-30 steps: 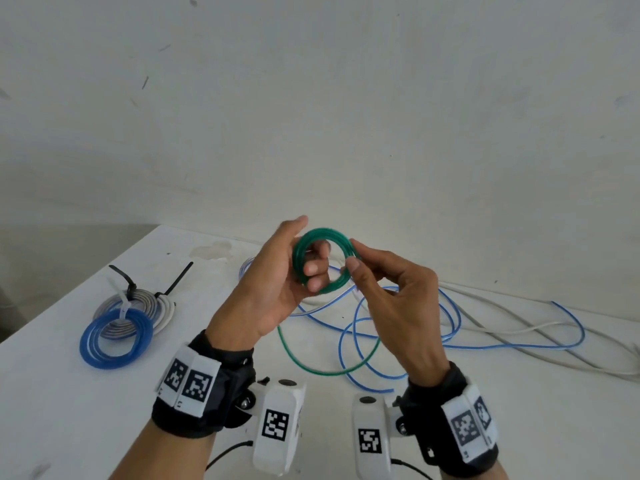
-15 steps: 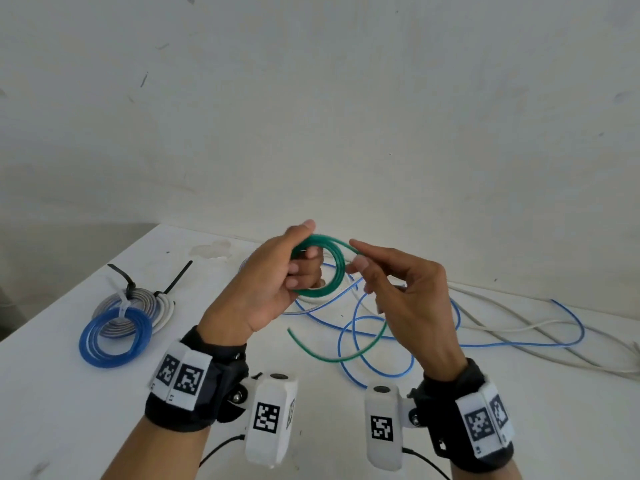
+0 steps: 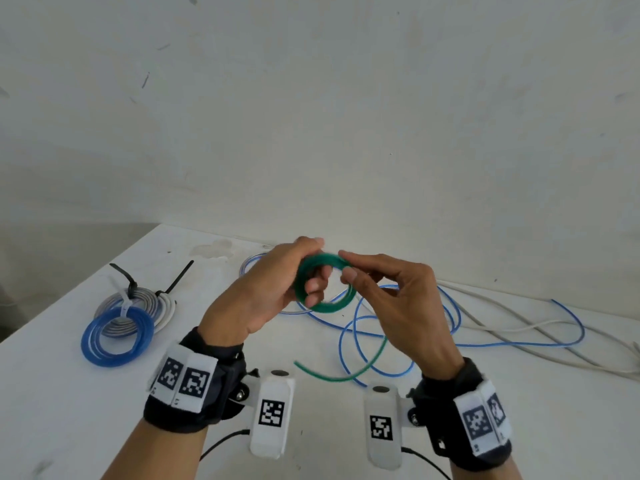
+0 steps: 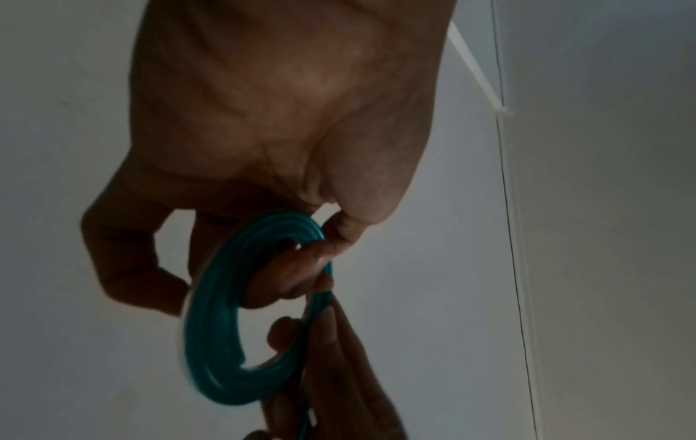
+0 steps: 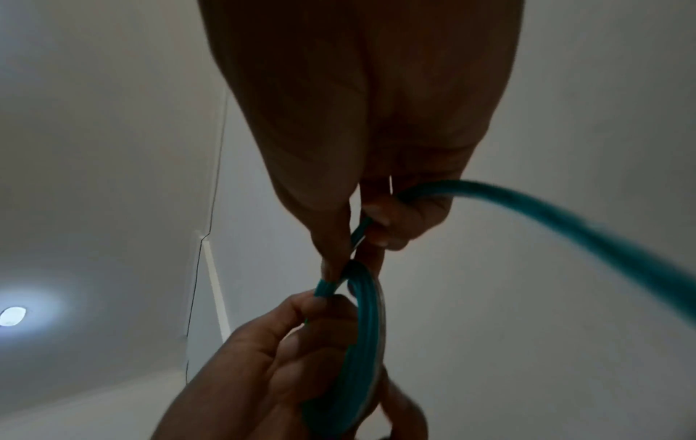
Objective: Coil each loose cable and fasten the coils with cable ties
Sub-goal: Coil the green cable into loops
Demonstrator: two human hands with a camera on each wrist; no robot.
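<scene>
1. The left hand (image 3: 266, 292) holds a small green coil (image 3: 323, 308) up in the air, over the table (image 3: 69, 410). Its fingers go through the hole of the ring and the thumb (image 3: 308, 242) sits on top, so the rounds stay pressed together.
2. The right hand (image 3: 398, 306) is just beside it. Its thumb and first finger pinch the green cable right where it joins the coil, at the right side of the ring.
3. In the right wrist view, the green cable (image 5: 565, 226) runs out of the pinch, through the curled fingers, and off to the side.
4. The loose green tail (image 3: 349, 374) hangs down under the right hand and curves across the table to its end, near the wrists.
5. Behind the hands, a long blue cable (image 3: 363, 341) lies loose in big loops on the table. A gray-white cable (image 3: 502, 323) lies loose too, running off to the right.
6. Far to the left sit finished coils. A blue coil (image 3: 116, 336) with a white tie (image 3: 124, 303) leans on a gray and white coil (image 3: 152, 299) that has black ties (image 3: 128, 282) sticking up.
7. Both wrists wear black bands (image 3: 446, 393) with white tags that have black square patterns.
</scene>
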